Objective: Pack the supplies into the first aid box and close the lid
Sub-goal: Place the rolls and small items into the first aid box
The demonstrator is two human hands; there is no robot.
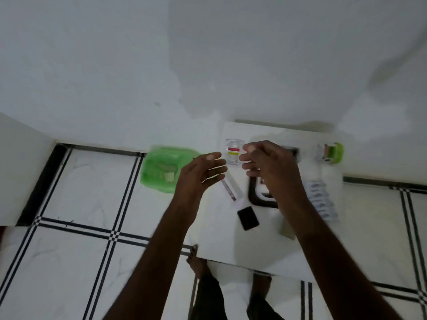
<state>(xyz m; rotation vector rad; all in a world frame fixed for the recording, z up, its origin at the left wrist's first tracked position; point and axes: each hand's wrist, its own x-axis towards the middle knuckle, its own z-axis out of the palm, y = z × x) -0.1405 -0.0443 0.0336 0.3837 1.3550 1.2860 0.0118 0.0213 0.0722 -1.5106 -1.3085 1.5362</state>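
A small white table (258, 248) stands against the wall. On it are a clear bottle (233, 152) with a red and yellow label, a thin white packet (231, 190), a small black case (248, 218), a strip of white packets (320, 200) at the right, and a green-capped roll (331, 153) at the far right. A dark-rimmed box (260, 196) lies mostly hidden under my right arm. My left hand (201, 173) and my right hand (263, 161) hover open above the table on either side of the bottle, holding nothing. The view is blurred.
A green plastic basket (165, 170) sits on the tiled floor left of the table, against the wall. My bare feet (196, 259) show below the table's near edge. A white wall corner (20, 172) juts out at the left.
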